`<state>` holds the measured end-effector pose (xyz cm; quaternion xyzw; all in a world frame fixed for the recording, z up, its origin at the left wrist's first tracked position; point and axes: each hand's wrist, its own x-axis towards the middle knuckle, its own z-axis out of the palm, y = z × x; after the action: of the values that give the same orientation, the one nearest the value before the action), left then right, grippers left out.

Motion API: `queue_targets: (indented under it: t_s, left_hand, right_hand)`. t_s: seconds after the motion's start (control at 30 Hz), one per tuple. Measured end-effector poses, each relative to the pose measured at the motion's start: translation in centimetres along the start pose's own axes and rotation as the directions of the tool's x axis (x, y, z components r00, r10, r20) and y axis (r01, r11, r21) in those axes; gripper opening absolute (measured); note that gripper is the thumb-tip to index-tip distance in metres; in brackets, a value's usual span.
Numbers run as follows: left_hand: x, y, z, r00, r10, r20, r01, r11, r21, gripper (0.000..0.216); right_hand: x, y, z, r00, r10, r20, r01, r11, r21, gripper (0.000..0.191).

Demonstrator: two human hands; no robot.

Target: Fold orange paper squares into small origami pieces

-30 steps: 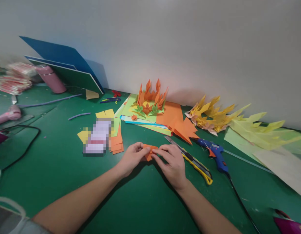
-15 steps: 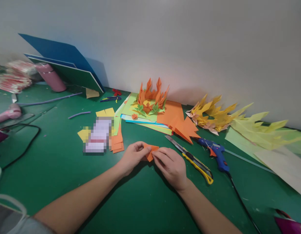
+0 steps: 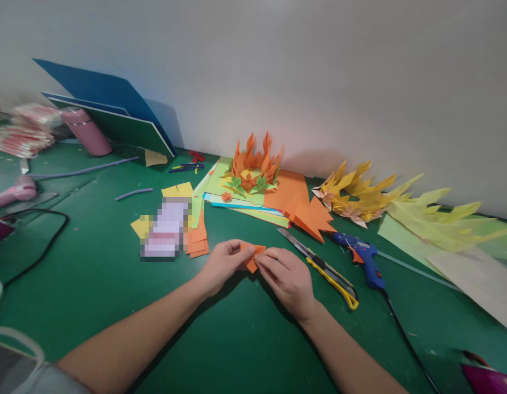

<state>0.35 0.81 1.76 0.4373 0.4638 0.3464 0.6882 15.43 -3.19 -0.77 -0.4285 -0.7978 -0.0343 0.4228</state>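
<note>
A small folded piece of orange paper [image 3: 251, 265] is held between my two hands above the green table. My left hand [image 3: 228, 264] pinches its left side, the thumb lying on top. From the right, my right hand [image 3: 289, 282] grips the paper's right edge with thumb and fingertips. Fingers cover part of the folds. Just right of my right hand lies a yellow-handled utility knife [image 3: 325, 269], blade out. To the left of my left hand is a small stack of orange paper squares [image 3: 198, 243].
An orange paper crown [image 3: 257, 167] stands on coloured sheets at the back. Yellow [image 3: 356, 189] and pale green paper crowns [image 3: 442, 210] are at right, near a blue glue gun [image 3: 366, 260]. A pink bottle [image 3: 87, 131] leans by blue boards [image 3: 97, 90] at left.
Both hands stay almost in place, still pinching the orange paper, which has shifted very slightly. Nothing else on the table has visibly moved.
</note>
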Motion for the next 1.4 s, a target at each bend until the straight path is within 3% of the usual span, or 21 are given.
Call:
queue_targets:
  t_s: [0.5, 0.67, 0.77, 0.83, 0.9, 0.97, 1.13, 1.27, 1.4]
  left_hand:
    - [0.2, -0.3, 0.0, 0.999, 0.022, -0.044, -0.021, 0.999, 0.028, 0.023]
    - [0.1, -0.2, 0.2, 0.994, 0.093, -0.06, -0.092, 0.996, 0.013, 0.018]
    - [0.0, -0.1, 0.3, 0.993, 0.1, -0.069, -0.099, 0.995, 0.017, 0.017]
    - [-0.1, -0.1, 0.3, 0.992, 0.104, -0.072, -0.102, 0.994, 0.036, 0.017]
    - [-0.1, -0.3, 0.3, 0.991, 0.117, -0.071, -0.113, 0.992, 0.059, 0.017]
    - [-0.1, -0.3, 0.4, 0.988, 0.137, -0.072, -0.131, 0.988, 0.082, 0.017]
    - [-0.2, -0.3, 0.5, 0.981, 0.187, -0.05, -0.18, 0.977, 0.118, 0.018]
    - [-0.2, -0.1, 0.4, 0.985, 0.17, 0.014, -0.171, 0.976, 0.139, 0.022]
    - [-0.1, -0.2, 0.2, 0.99, 0.127, 0.062, -0.133, 0.986, 0.097, 0.026]
  right_hand:
    - [0.2, -0.2, -0.2, 0.997, -0.023, 0.069, 0.022, 1.0, 0.017, 0.018]
    - [0.3, -0.4, 0.2, 0.996, 0.085, 0.022, -0.088, 0.984, 0.154, 0.013]
    - [0.4, -0.3, 0.7, 0.941, 0.337, -0.026, -0.302, 0.873, 0.383, 0.001]
    - [0.4, 0.0, 1.0, 0.868, 0.497, 0.018, -0.423, 0.719, 0.551, 0.012]
    - [0.4, 0.2, 1.1, 0.823, 0.554, 0.122, -0.493, 0.593, 0.637, 0.017]
    - [0.3, 0.2, 1.2, 0.808, 0.556, 0.194, -0.528, 0.538, 0.658, 0.016]
    - [0.3, -0.3, 1.1, 0.826, 0.54, 0.163, -0.5, 0.568, 0.654, 0.016]
    - [0.3, -0.2, 1.1, 0.847, 0.51, 0.147, -0.48, 0.618, 0.623, 0.014]
    - [0.2, 0.3, 1.0, 0.834, 0.534, 0.141, -0.491, 0.6, 0.632, 0.008]
